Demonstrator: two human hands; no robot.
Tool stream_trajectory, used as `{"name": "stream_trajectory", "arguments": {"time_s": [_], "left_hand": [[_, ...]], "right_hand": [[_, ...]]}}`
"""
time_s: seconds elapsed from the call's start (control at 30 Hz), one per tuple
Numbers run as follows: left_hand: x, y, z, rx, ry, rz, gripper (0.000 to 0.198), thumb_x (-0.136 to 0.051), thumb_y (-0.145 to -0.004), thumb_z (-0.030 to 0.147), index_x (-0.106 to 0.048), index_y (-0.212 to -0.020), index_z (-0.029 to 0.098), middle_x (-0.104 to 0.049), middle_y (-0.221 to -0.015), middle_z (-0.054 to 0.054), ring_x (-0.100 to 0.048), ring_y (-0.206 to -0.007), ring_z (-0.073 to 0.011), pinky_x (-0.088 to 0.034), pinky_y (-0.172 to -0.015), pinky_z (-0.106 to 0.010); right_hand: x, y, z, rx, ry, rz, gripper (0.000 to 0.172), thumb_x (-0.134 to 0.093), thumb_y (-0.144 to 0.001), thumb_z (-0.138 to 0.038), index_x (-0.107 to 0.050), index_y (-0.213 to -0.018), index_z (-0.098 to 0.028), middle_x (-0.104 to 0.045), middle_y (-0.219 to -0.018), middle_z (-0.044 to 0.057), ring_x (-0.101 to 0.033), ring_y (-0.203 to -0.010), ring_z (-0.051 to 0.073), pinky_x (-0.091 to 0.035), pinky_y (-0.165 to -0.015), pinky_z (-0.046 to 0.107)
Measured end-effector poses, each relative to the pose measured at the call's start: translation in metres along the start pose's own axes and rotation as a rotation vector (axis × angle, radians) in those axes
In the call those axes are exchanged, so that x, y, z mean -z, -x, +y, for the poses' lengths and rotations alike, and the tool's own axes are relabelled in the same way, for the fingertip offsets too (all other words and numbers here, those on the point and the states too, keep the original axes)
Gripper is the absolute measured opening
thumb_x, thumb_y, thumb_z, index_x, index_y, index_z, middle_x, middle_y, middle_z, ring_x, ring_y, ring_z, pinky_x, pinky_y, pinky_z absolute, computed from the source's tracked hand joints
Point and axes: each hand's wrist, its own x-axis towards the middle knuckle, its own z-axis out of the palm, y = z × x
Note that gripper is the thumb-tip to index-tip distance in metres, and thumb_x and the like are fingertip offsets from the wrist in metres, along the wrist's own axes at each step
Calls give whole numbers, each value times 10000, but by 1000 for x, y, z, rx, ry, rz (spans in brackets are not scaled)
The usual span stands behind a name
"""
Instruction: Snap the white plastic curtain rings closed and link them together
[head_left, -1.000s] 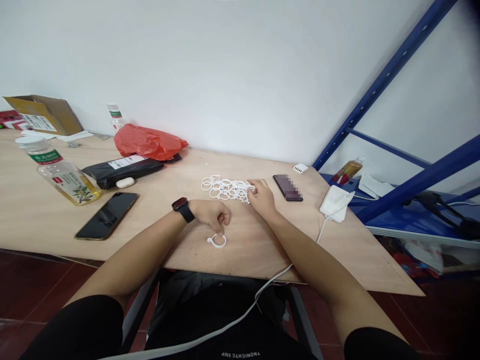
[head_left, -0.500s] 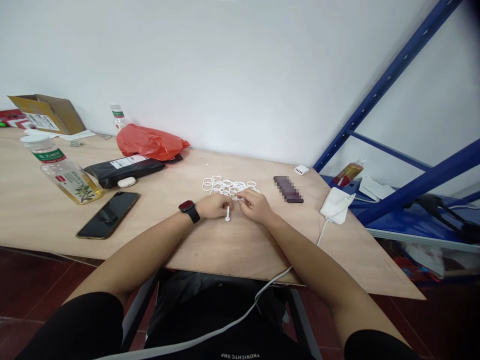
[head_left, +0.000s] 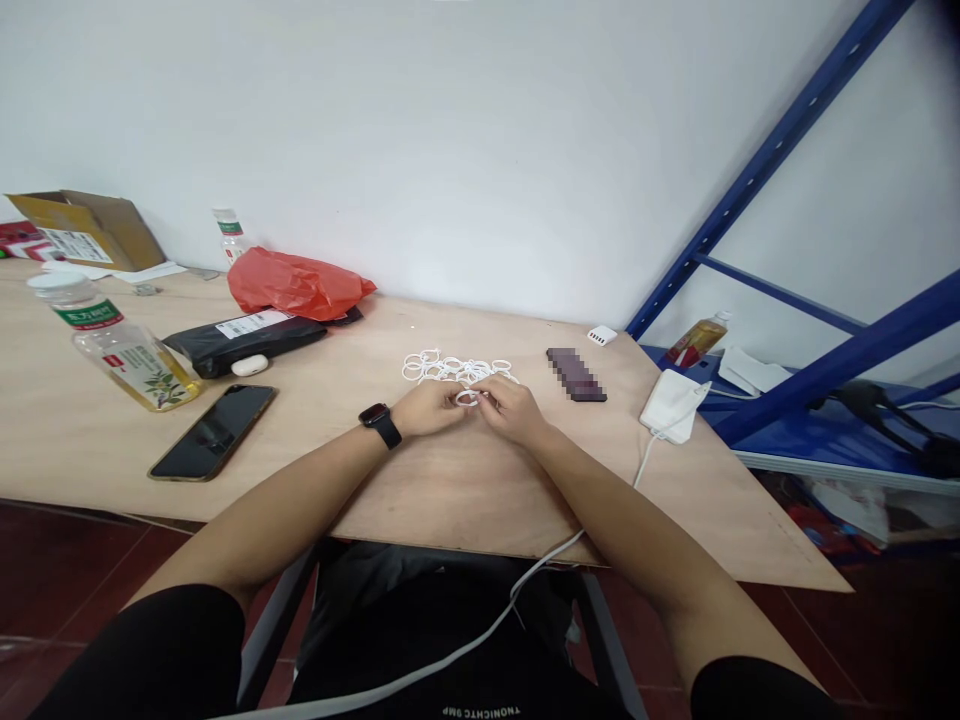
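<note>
Both hands meet at the middle of the wooden table (head_left: 465, 490). My left hand (head_left: 429, 408), with a black watch on its wrist, and my right hand (head_left: 511, 408) pinch a small white plastic ring (head_left: 468, 398) between their fingertips. Just behind them lies a loose pile of several white rings (head_left: 450, 368) on the tabletop. Both hands have their fingers curled closed.
A phone (head_left: 213, 432) and a tea bottle (head_left: 120, 344) lie at left, with a black parcel (head_left: 244, 338), red bag (head_left: 294, 284) and cardboard box (head_left: 82, 228) behind. A second phone (head_left: 576, 374) and white charger (head_left: 669, 406) with cable sit at right, beside blue shelving (head_left: 817, 372).
My left hand lifted the white ring from the near part of the table and carried it up to my right hand by the pile. Now both hands hold a ring together.
</note>
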Motion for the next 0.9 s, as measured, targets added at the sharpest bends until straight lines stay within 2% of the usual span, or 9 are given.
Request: {"name": "stream_trajectory", "arguments": {"time_s": [0.07, 0.13, 0.27, 0.5, 0.63, 0.73, 0.8, 0.9], "left_hand": [[2, 2, 7, -55, -125, 12, 273, -547, -907, 395, -680, -981, 169, -702, -886, -36, -607, -804, -159, -449, -745, -265], [3, 3, 10, -79, -165, 28, 299, -510, -941, 418, -679, -925, 171, -690, -880, -40, -600, -808, -158, -441, -758, -271], [3, 1, 7, -102, -127, 8, 364, -497, -953, 437, -632, -757, 162, -629, -742, -14, -562, -719, -135, -417, -705, -252], [-2, 0, 3, -114, -85, -40, 319, -512, -939, 376, -627, -747, 149, -601, -701, -2, -537, -679, -116, -387, -665, -231], [-5, 0, 5, -93, -74, -59, 308, -525, -929, 373, -637, -752, 147, -607, -685, 2, -530, -648, -110, -382, -632, -222], [-3, -1, 5, -83, -119, -21, 309, -517, -938, 381, -655, -779, 155, -639, -726, -6, -556, -680, -121, -405, -659, -234], [2, -1, 2, -94, -215, 42, 308, -516, -945, 395, -677, -816, 167, -658, -780, -23, -580, -744, -143, -426, -709, -256], [12, -3, -8, -84, -394, 144, 263, -580, -914, 397, -714, -849, 180, -665, -860, -54, -595, -821, -179, -445, -771, -296]], "right_hand": [[0, 0, 1, -7, -16, -11, 226, -507, -881, -151, -664, -1020, -235, -704, -948, 55, -643, -848, 188, -491, -783, 319], [0, 0, 2, -9, -33, -22, 217, -508, -865, -144, -668, -980, -233, -698, -907, 45, -632, -812, 182, -485, -765, 316], [-2, 0, -1, -14, -63, -28, 208, -499, -830, -137, -658, -931, -225, -683, -848, 34, -605, -743, 170, -470, -715, 302], [-7, 1, -3, -47, -96, -31, 167, -494, -752, -112, -618, -739, -222, -648, -713, 4, -575, -650, 150, -445, -652, 271], [-8, 1, 2, -60, -86, -74, 209, -466, -741, -90, -632, -732, -218, -651, -703, 0, -589, -664, 151, -455, -669, 267], [-8, 1, 3, -46, -74, -71, 263, -446, -767, -85, -667, -812, -220, -676, -762, 10, -618, -719, 161, -484, -718, 280], [-6, 0, 3, -47, -56, -32, 320, -451, -795, -98, -680, -979, -225, -706, -915, 30, -643, -809, 174, -508, -789, 304], [-3, -3, 6, -99, 10, 50, 427, -476, -831, -139, -603, -1228, -226, -674, -1160, 66, -648, -942, 197, -507, -910, 357]]}}
